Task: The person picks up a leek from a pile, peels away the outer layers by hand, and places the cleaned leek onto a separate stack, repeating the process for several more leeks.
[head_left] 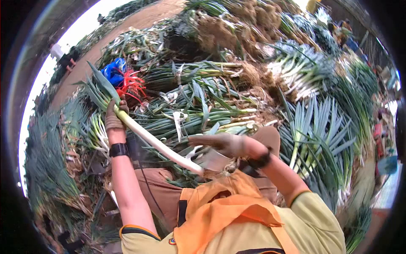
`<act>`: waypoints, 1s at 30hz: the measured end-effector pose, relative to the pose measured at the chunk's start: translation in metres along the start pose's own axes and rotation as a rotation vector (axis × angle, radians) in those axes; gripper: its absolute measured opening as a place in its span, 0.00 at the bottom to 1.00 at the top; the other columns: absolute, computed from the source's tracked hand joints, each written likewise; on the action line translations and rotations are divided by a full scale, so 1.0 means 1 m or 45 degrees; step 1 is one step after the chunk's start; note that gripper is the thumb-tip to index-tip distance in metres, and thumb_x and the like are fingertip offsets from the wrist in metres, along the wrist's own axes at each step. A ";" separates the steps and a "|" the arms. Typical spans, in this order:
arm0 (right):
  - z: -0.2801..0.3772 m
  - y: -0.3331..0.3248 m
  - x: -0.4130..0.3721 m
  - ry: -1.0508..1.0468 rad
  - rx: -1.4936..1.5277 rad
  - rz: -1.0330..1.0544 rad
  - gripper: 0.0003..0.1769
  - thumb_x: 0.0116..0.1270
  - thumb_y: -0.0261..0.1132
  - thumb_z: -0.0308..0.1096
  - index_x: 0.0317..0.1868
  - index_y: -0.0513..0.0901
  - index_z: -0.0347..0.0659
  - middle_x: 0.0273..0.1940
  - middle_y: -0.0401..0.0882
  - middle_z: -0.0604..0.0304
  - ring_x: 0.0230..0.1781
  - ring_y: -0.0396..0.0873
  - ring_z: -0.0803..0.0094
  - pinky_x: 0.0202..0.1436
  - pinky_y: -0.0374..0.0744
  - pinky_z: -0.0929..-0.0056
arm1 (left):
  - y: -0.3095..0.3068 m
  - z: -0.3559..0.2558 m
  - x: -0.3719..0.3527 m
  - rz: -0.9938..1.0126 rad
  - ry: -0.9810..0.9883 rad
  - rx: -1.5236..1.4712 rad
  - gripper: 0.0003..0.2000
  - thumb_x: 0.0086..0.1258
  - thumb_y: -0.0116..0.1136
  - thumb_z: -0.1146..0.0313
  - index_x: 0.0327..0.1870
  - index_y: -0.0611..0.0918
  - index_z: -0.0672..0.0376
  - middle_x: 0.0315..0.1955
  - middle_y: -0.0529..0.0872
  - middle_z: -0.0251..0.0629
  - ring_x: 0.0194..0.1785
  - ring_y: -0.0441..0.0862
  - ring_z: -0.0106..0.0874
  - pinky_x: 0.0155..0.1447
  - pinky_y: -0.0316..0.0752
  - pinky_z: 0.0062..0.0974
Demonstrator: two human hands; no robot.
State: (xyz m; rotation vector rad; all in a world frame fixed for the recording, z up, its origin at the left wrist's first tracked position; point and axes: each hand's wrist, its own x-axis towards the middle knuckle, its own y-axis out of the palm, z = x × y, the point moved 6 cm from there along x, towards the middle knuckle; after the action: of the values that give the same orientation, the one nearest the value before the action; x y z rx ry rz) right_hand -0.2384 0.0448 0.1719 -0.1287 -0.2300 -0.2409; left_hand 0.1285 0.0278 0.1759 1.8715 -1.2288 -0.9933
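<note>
My left hand (pixel 116 113), in a brownish glove, is closed round a long leek (pixel 156 146) where its white stalk turns green. The leaves fan out to the upper left, and the root end lies near my lap. My right hand (pixel 226 144), also gloved, is blurred; its fingers stretch leftward above the root end, apart from the stalk. Just below it shows a flat, greyish, blade-like piece (pixel 215 161), partly hidden; what supports it cannot be made out.
Bundles of leeks (pixel 203 70) lie ahead, with cut leeks (pixel 300 70) and loose ones (pixel 317 135) to the right. Blue strings (pixel 113 71) and red strings (pixel 133 84) lie at upper left. A person (pixel 61 55) stands far left; others are at the far upper right.
</note>
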 end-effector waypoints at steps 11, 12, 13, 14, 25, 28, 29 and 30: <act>-0.079 0.052 -0.142 0.545 0.152 -0.160 0.16 0.61 0.53 0.31 0.49 0.73 0.37 0.37 0.76 0.58 0.37 0.75 0.69 0.43 0.74 0.72 | -0.072 -0.116 -0.020 -0.028 0.448 0.482 0.12 0.60 0.51 0.66 0.41 0.73 0.65 0.30 0.75 0.39 0.32 0.72 0.28 0.37 0.71 0.23; -0.070 0.039 -0.154 0.329 -0.390 -0.300 0.16 0.59 0.52 0.31 0.49 0.72 0.37 0.35 0.76 0.57 0.36 0.75 0.66 0.42 0.73 0.69 | -0.081 -0.125 -0.007 -0.026 0.423 0.419 0.12 0.59 0.52 0.68 0.41 0.74 0.65 0.32 0.76 0.40 0.35 0.73 0.30 0.40 0.72 0.24; -0.070 0.036 -0.145 0.212 -0.978 -0.331 0.16 0.55 0.54 0.30 0.45 0.73 0.39 0.32 0.74 0.56 0.34 0.74 0.63 0.37 0.72 0.67 | -0.088 -0.133 0.006 -0.024 0.417 0.357 0.12 0.58 0.52 0.69 0.41 0.74 0.66 0.34 0.77 0.41 0.38 0.74 0.31 0.43 0.72 0.26; -0.068 0.033 -0.138 0.130 -1.578 -0.434 0.15 0.51 0.56 0.30 0.42 0.74 0.40 0.29 0.72 0.55 0.32 0.73 0.61 0.33 0.71 0.64 | -0.087 -0.132 0.019 -0.017 0.434 0.305 0.12 0.57 0.53 0.70 0.41 0.75 0.67 0.36 0.78 0.42 0.41 0.75 0.32 0.45 0.73 0.27; 0.118 -0.009 -0.092 -0.080 -1.948 -1.552 0.13 0.48 0.57 0.35 0.37 0.76 0.49 0.39 0.74 0.62 0.43 0.72 0.66 0.51 0.68 0.59 | 0.150 0.257 -0.089 0.445 0.287 0.575 0.26 0.63 0.50 0.51 0.54 0.69 0.63 0.50 0.74 0.46 0.52 0.72 0.36 0.57 0.67 0.34; 0.127 -0.033 -0.173 0.270 -1.954 -1.548 0.06 0.50 0.58 0.31 0.31 0.78 0.46 0.26 0.77 0.63 0.31 0.76 0.68 0.38 0.73 0.66 | 0.181 0.384 -0.174 0.543 -0.282 0.560 0.27 0.60 0.55 0.59 0.58 0.66 0.63 0.54 0.71 0.44 0.57 0.68 0.35 0.62 0.61 0.31; 0.132 -0.038 -0.217 0.405 -1.929 -1.500 0.05 0.50 0.59 0.30 0.30 0.78 0.45 0.22 0.76 0.64 0.26 0.77 0.70 0.34 0.74 0.69 | 0.189 0.404 -0.189 0.697 -0.347 0.721 0.28 0.57 0.58 0.64 0.59 0.65 0.63 0.54 0.71 0.43 0.58 0.68 0.35 0.64 0.59 0.31; 0.147 -0.035 -0.266 0.209 -2.097 -1.656 0.03 0.48 0.61 0.28 0.26 0.78 0.45 0.20 0.75 0.62 0.20 0.75 0.69 0.26 0.73 0.73 | 0.195 0.415 -0.198 1.026 -0.385 1.121 0.26 0.56 0.59 0.67 0.57 0.67 0.64 0.54 0.72 0.43 0.57 0.69 0.33 0.63 0.60 0.29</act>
State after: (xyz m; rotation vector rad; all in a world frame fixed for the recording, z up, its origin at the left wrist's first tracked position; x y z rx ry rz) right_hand -0.5292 0.0921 0.2530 -1.6057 0.1450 -1.7037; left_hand -0.3662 0.0971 0.1876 1.4987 -2.6154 -0.2732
